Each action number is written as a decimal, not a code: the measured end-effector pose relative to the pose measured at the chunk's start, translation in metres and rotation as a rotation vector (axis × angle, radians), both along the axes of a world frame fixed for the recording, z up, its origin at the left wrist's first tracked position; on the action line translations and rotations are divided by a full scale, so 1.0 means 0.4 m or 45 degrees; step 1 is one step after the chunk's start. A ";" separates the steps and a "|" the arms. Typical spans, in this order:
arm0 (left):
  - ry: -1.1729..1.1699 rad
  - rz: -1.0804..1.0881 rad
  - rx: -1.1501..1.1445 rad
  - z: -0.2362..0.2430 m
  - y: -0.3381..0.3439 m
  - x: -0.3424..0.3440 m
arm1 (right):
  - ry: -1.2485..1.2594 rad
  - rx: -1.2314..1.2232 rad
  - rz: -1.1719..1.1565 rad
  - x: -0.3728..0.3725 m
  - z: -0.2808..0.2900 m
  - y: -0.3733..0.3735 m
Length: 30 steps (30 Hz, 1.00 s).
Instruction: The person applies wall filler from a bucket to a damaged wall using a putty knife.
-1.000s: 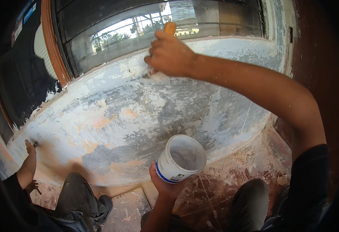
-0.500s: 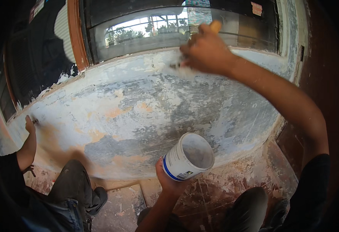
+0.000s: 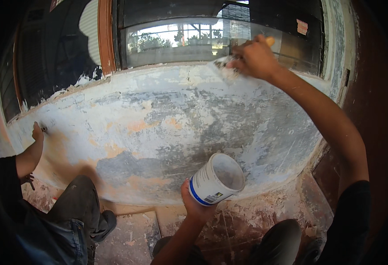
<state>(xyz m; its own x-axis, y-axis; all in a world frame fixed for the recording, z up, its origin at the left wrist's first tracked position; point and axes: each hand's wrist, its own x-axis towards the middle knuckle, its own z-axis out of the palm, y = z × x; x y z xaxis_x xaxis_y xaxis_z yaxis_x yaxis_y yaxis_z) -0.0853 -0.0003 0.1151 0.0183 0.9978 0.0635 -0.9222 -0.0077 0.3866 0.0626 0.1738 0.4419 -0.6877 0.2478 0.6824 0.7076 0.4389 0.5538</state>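
My right hand [image 3: 256, 58] is closed round a paintbrush with a yellow handle [image 3: 270, 41]. The brush's pale, coated bristles [image 3: 224, 70] lie against the upper part of the patchy wall [image 3: 176, 119], just under the window. Down in front of me, my left hand [image 3: 197, 205] grips a white plastic tub [image 3: 200, 182] with a blue band, from below and the side. The tub tilts a little and its mouth faces me; a whitish coat lines its inside. Grey, white and peach patches cover the wall.
At the left a co-worker crouches, with a hand [image 3: 38, 132] at the wall. Above the wall is a window [image 3: 176, 48] with a brown wooden post [image 3: 107, 37]. The floor [image 3: 129, 236] is spattered with debris. A dark red panel [image 3: 373, 88] stands at the right.
My right hand has shifted slightly right in view, and the bristles now show more plainly on the wall. The tub has hardly moved. The co-worker's hand is slightly higher.
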 end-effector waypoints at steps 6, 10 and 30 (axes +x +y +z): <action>-0.101 0.013 -0.047 0.035 -0.015 -0.023 | 0.243 0.196 0.049 0.129 0.037 -0.034; -0.153 0.011 -0.036 0.041 -0.007 -0.022 | 0.589 -0.249 -0.021 0.155 0.024 -0.089; -0.076 -0.004 -0.029 0.020 -0.002 -0.013 | 0.753 -2.892 1.185 0.198 -0.172 -0.164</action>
